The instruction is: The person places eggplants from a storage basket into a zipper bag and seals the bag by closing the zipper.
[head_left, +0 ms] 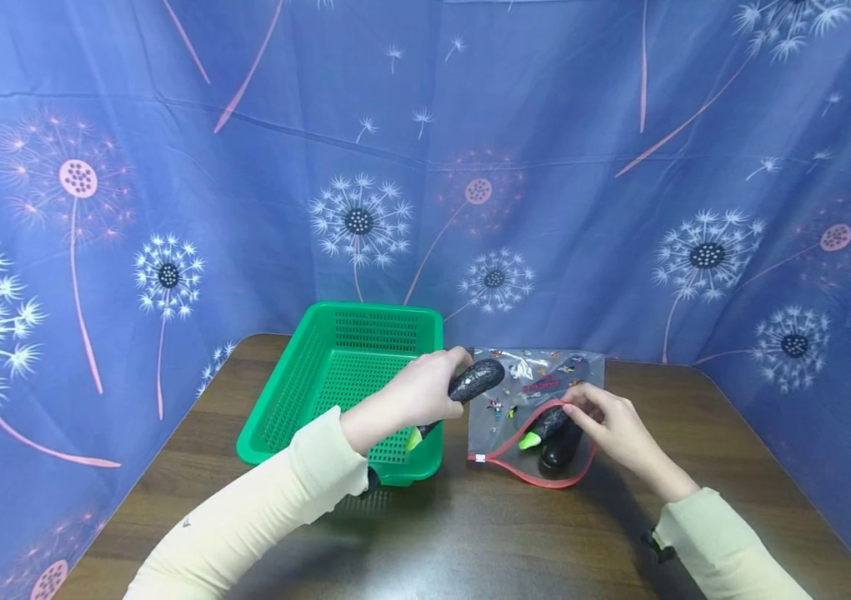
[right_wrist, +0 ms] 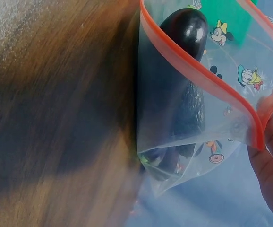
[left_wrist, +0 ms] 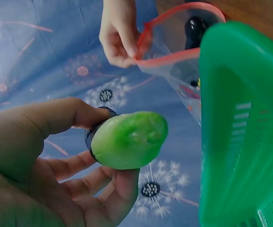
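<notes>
My left hand (head_left: 428,387) grips a dark eggplant (head_left: 476,380) with a green stem end, held over the right rim of the green basket (head_left: 251,442). In the left wrist view, the eggplant's green cap (left_wrist: 132,139) points at the camera between thumb and fingers. My right hand (head_left: 608,421) pinches the red-edged mouth of a clear zip bag (head_left: 496,425), holding it apart. Two eggplants lie in the bag: one with a green tip (head_left: 545,425), the other shiny and dark (head_left: 560,450). Cartoon figures are printed on the bag, and a white slider sits at its left corner.
A brown wooden table (head_left: 515,542) carries the basket on the left and the bag to its right. Behind it hangs a blue curtain (head_left: 568,208) with dandelion prints, close to the table's back edge. The basket's slotted floor (head_left: 346,375) shows.
</notes>
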The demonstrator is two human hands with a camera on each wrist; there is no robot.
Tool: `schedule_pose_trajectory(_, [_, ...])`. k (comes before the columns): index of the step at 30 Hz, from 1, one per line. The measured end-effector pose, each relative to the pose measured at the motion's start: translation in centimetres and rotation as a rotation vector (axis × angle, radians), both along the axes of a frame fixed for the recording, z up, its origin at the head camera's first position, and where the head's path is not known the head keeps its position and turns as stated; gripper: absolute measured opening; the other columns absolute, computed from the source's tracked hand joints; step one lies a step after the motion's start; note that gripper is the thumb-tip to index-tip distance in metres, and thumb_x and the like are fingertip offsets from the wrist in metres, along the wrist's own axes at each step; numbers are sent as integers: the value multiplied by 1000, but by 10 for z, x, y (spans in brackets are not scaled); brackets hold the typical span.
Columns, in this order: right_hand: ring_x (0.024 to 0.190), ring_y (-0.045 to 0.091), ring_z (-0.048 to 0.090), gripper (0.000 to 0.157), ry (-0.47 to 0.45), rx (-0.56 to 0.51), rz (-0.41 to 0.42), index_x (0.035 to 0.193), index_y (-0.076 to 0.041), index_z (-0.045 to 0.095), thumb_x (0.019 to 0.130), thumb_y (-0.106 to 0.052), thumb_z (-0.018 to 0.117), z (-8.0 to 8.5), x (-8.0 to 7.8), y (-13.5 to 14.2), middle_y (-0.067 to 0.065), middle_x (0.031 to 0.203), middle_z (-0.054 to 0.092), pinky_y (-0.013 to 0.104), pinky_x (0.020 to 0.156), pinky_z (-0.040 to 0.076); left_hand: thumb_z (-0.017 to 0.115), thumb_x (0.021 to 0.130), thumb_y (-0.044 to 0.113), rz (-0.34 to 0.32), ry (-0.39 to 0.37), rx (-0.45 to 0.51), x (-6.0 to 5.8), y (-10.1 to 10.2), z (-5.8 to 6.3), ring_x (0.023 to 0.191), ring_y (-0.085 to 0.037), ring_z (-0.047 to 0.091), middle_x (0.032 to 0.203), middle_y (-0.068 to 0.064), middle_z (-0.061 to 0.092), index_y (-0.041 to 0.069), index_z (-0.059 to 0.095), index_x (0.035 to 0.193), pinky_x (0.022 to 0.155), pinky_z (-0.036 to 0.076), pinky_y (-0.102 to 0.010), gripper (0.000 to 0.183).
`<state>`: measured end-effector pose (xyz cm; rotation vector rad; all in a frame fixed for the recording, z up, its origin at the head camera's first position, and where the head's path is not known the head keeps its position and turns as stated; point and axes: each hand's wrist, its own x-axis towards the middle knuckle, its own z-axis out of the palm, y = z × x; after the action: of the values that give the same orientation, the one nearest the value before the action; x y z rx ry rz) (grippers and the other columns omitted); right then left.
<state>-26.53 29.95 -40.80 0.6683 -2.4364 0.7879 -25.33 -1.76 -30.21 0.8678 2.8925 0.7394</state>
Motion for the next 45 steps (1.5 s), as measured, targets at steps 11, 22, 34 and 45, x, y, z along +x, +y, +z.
schedule_pose_trajectory(11, [64, 1, 54, 14, -6, -13, 1, 93, -18, 63, 84, -8, 68, 3, -1, -1, -7, 81, 66, 24, 55, 46, 77, 73, 18, -39, 68, -95, 14, 29, -10, 86, -12, 56, 106, 0, 63, 15, 52, 121, 64, 43, -25, 54])
schedule_pose_trajectory(22, [63, 1, 55, 13, -20, -35, 3, 94, -16, 64, 85, -7, 67, 5, 0, -3, -1, 90, 67, 26, 55, 47, 77, 73, 22, -64, 106, -123, 20, 52, -25, 87, -13, 59, 106, 1, 61, 18, 52, 122, 65, 46, -27, 56])
schedule_pose_trajectory(34, [60, 1, 54, 15, -10, -42, 17, 95, -17, 63, 85, -5, 67, 6, -2, -3, 0, 78, 67, 22, 53, 44, 81, 69, 25, -59, 129, -146, 21, 70, -41, 81, -11, 59, 95, 3, 60, 20, 54, 111, 62, 47, -27, 50])
schedule_pose_trajectory(45, [61, 1, 53, 14, -26, -28, -3, 95, -17, 63, 86, -7, 66, 11, -3, -6, -3, 78, 67, 21, 55, 44, 81, 69, 28, -46, 136, -167, 20, 83, -52, 90, -11, 62, 101, 3, 62, 19, 56, 116, 71, 49, -26, 54])
